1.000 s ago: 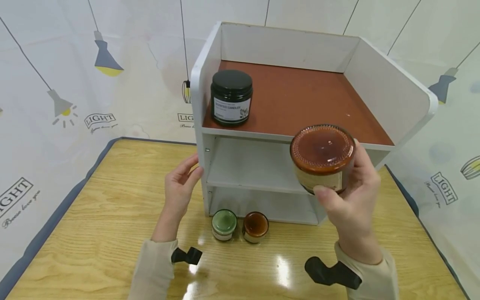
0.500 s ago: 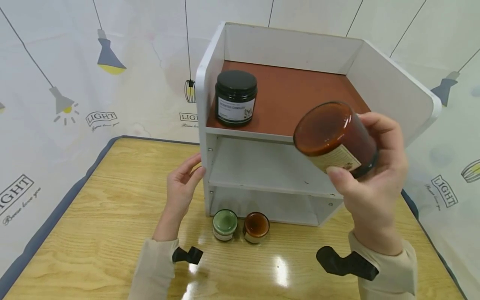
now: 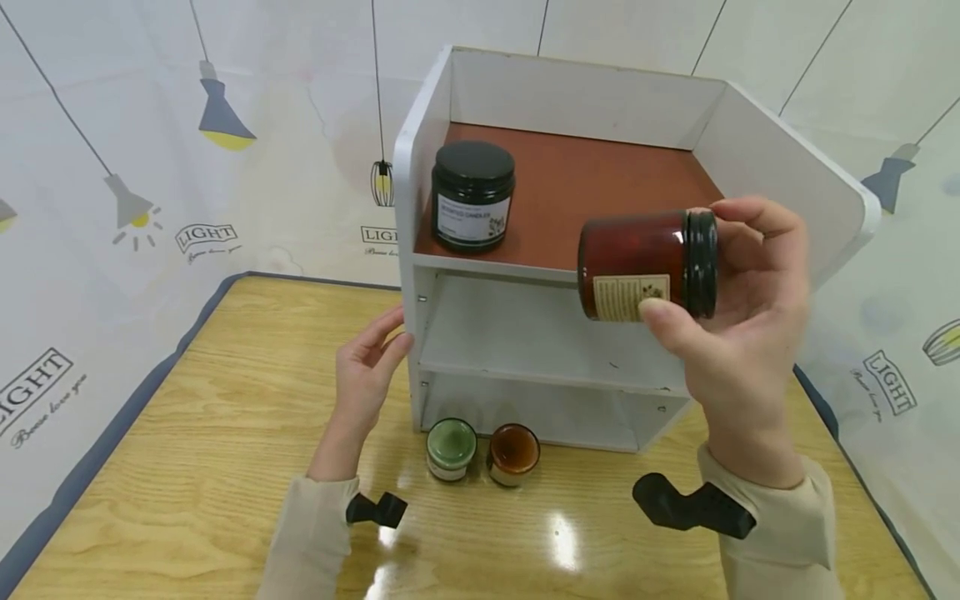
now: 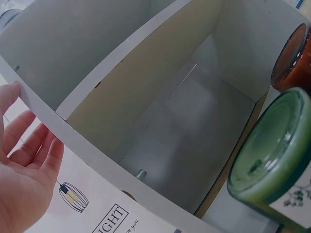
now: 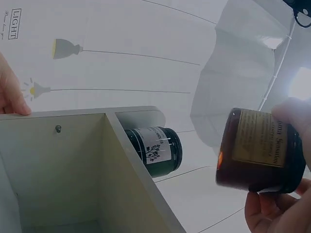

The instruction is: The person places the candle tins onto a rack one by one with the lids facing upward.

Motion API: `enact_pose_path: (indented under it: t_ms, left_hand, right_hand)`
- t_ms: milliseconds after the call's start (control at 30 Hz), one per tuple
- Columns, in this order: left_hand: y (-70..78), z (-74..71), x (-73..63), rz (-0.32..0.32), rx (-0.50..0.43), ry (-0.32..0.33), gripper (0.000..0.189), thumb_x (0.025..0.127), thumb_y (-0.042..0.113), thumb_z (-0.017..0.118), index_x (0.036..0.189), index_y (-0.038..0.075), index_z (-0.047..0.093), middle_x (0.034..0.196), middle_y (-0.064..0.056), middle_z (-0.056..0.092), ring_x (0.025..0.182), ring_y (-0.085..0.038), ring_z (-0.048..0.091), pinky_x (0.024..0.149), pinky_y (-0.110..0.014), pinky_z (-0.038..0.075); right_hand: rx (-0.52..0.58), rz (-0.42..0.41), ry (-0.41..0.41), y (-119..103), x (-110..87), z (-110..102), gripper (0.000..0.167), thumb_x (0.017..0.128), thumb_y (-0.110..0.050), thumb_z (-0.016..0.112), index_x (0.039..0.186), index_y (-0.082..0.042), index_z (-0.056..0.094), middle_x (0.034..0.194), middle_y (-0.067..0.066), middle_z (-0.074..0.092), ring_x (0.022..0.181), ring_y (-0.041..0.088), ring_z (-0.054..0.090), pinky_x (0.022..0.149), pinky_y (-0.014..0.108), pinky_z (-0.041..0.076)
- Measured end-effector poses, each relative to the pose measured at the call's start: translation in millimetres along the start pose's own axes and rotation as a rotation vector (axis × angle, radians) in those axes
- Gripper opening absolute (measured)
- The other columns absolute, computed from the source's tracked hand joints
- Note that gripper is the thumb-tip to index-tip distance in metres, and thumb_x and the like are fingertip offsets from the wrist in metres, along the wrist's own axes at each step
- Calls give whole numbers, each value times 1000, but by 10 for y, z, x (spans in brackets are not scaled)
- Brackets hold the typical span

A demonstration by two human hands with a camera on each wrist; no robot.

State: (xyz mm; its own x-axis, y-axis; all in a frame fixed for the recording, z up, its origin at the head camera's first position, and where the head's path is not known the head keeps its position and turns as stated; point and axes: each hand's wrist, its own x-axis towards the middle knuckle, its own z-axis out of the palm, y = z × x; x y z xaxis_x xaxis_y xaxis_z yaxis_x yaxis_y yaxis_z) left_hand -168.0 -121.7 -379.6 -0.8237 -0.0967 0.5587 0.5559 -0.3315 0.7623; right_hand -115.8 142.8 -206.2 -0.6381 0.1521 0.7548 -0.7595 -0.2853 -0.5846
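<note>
Right hand gripping amber jar, sideways

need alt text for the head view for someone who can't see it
A person's right hand holds an amber jar sideways before a white shelf unit while the left hand touches the unit's side. A dark jar stands on the red-brown top; a green jar and second amber jar stand on the wooden table.

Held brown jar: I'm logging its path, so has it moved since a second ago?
Yes: against the shelf, the held jar is higher in the head view, its base turned to the left.
</note>
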Motion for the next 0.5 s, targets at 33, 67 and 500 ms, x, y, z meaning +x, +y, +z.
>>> enact_pose_path:
  t_ms: [33, 67, 500]
  left_hand:
    - [0, 0, 0, 0, 1, 0, 29, 88, 1, 63, 111, 19, 68, 116, 3, 64, 113, -14, 55, 90, -24, 49]
    - [0, 0, 0, 0, 1, -1, 29, 88, 1, 63, 111, 19, 68, 116, 3, 64, 113, -14, 55, 90, -24, 49]
    - [2, -5, -1, -1, -15, -7, 31, 89, -3, 60, 110, 17, 68, 117, 2, 64, 113, -15, 56, 90, -25, 49]
  right_hand:
    - [-12, -8, 7, -6, 24, 11, 59, 54, 19, 65, 111, 10, 51, 93, 21, 56, 88, 29, 50, 72, 30, 48]
    - [-28, -17, 14, -10, 47, 18, 58, 54, 18, 65, 110, 11, 53, 92, 21, 56, 87, 29, 50, 72, 30, 47]
    - [-285, -12, -131, 92, 290, 91, 46, 64, 10, 69, 110, 5, 66, 100, 17, 61, 79, 24, 52, 55, 20, 46]
